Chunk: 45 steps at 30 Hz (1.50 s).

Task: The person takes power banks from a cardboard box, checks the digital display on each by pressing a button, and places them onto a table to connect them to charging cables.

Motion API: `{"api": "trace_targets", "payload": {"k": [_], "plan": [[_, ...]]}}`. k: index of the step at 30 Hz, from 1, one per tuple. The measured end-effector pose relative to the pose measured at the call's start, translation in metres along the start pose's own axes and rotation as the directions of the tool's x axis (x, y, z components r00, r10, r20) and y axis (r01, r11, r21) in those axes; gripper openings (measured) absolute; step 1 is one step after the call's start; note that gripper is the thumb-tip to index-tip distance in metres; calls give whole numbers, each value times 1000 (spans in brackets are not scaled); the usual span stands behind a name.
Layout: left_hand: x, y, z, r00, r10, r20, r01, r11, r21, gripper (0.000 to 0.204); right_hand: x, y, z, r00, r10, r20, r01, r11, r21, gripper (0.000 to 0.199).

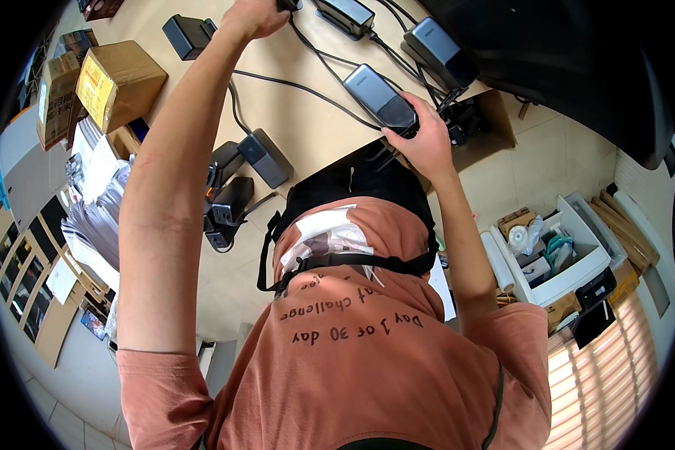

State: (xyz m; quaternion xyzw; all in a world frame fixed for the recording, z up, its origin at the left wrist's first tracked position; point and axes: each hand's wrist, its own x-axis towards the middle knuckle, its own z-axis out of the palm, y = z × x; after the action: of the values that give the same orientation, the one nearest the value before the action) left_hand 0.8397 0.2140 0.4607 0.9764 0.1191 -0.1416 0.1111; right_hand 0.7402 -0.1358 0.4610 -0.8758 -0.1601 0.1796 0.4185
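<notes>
My right hand has its thumb and fingers closed around the lower end of a grey power bank with a glossy black end. The power bank is at the table's near edge. My left hand reaches to the far edge of the view. Its fingers are closed at a black object, mostly cut off by the frame. Black cables run over the table between the hands. More grey-and-black power banks lie around: one at the far middle, another to the right, a third at the near left edge.
A black block-shaped device sits at the far left of the table. Cardboard boxes and stacked papers stand at left. Black adapters cluster by the near edge. A large black screen and a filled white drawer are right.
</notes>
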Motion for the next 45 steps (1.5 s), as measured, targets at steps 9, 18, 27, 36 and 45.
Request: {"api": "trace_targets", "payload": {"k": [9,18,27,36,45], "plan": [[6,5,2,1000,-7,27,7,1000,-15,118,8,2,-3,998,55,15,-56,903,426,58],[11,-12,9,995,98,34,-100,994,51,115,27,-12,-28,965,-40,258,-148,732,665,65],[4,-14,7,992,115,-59,-111,992,56,109,31,-12,-21,943,-55,329,-192,716,671,68],[-173,72,14,803,591,-77,-571,725,-385,95,5,-40,12,973,-216,85,169,909,382,54],[-198,63,44,867,498,-34,-498,858,-127,74,-29,-30,12,986,5,-166,48,949,312,41]]}}
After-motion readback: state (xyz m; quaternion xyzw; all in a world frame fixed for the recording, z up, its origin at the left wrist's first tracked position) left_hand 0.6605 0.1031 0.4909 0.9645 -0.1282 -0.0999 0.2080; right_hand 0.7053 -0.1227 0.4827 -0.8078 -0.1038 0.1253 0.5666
